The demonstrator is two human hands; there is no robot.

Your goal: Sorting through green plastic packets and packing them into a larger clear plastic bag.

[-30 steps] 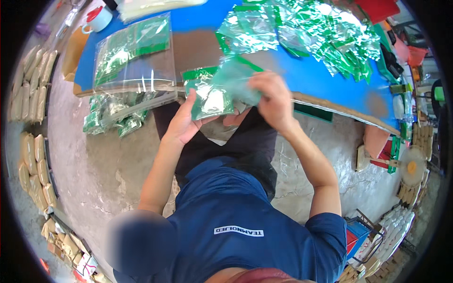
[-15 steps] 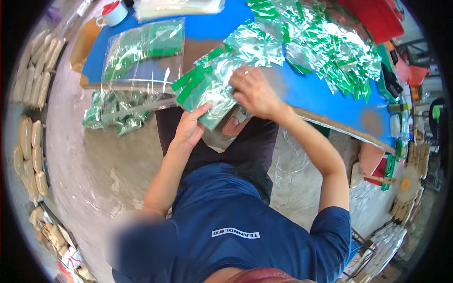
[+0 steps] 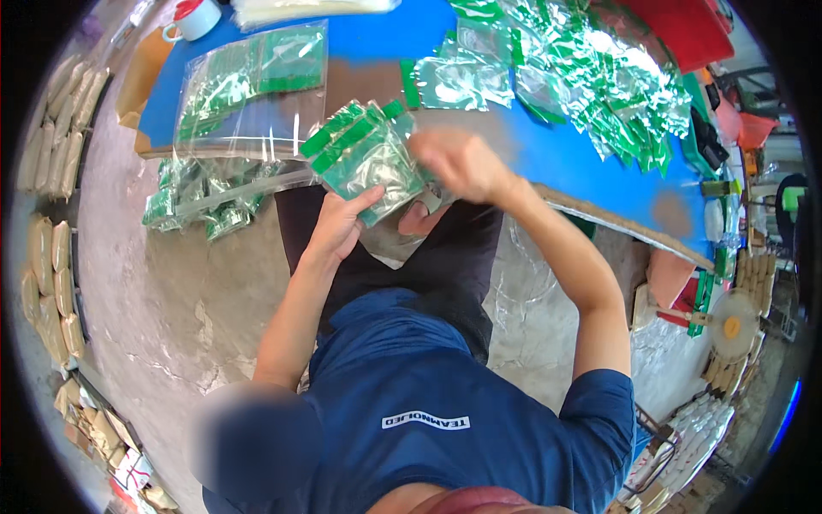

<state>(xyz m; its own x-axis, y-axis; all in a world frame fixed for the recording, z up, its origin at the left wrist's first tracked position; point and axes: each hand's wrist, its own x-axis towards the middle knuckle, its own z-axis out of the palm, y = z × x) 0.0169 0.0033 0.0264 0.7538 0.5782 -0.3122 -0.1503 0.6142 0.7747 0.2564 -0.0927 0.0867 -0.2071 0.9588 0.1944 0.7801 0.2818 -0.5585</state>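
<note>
My left hand (image 3: 341,224) is closed on several clear plastic packets with green strips (image 3: 364,167), thumb on top. They are fanned out over my lap at the table's near edge. Right beside their right edge is my right hand (image 3: 467,167), its fingers smeared by motion, so I cannot tell whether it holds anything. Beyond the hands, a few similar packets (image 3: 467,81) lie overlapping on the blue table. A large heap of shiny green-and-clear packets (image 3: 591,77) spreads to their right.
A big clear bag (image 3: 248,81) containing green packets lies at the table's left, with more bagged packets (image 3: 227,193) below the edge. Behind stand a white mug (image 3: 195,21) and a stack of clear sleeves (image 3: 312,8). A fan (image 3: 732,327) stands at right.
The packets in my left hand have come away from those on the table and sit more fanned. My right hand has shifted slightly right and nearer, blurring.
</note>
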